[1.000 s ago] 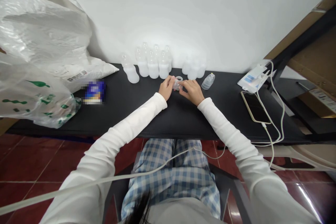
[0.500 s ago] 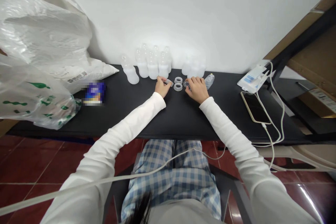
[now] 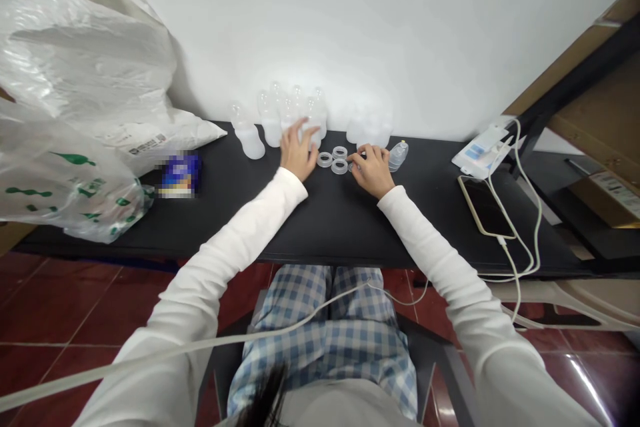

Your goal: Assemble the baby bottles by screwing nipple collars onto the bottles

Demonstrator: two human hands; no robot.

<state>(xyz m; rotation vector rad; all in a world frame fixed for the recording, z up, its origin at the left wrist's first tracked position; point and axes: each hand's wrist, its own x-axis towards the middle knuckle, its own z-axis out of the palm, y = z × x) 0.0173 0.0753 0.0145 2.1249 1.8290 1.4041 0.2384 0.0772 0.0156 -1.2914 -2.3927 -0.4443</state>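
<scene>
My left hand (image 3: 299,152) is open, its fingers spread in front of the standing baby bottles. These milky bottles (image 3: 273,130) have clear domed tops and stand close together near the wall. Several clear plastic rings lie flat between my hands, among them a front ring (image 3: 339,167) and a left ring (image 3: 325,160). The thumb and fingertips of my right hand (image 3: 373,170) close around another plastic ring (image 3: 351,167), partly hidden by them. Right of that hand, a clear bulb-shaped piece with a yellowish tip (image 3: 399,155) lies on its side.
More whitish translucent pieces (image 3: 370,128) stand by the wall behind my right hand. Plastic bags (image 3: 75,167) and a blurred blue packet (image 3: 180,175) are on the left of the black table (image 3: 225,213). A phone (image 3: 486,205) with white cables lies right.
My left hand has let go of a ring, which now lies flat on the table, and has moved up and left with its fingers spreading. The right hand has shifted slightly left.
</scene>
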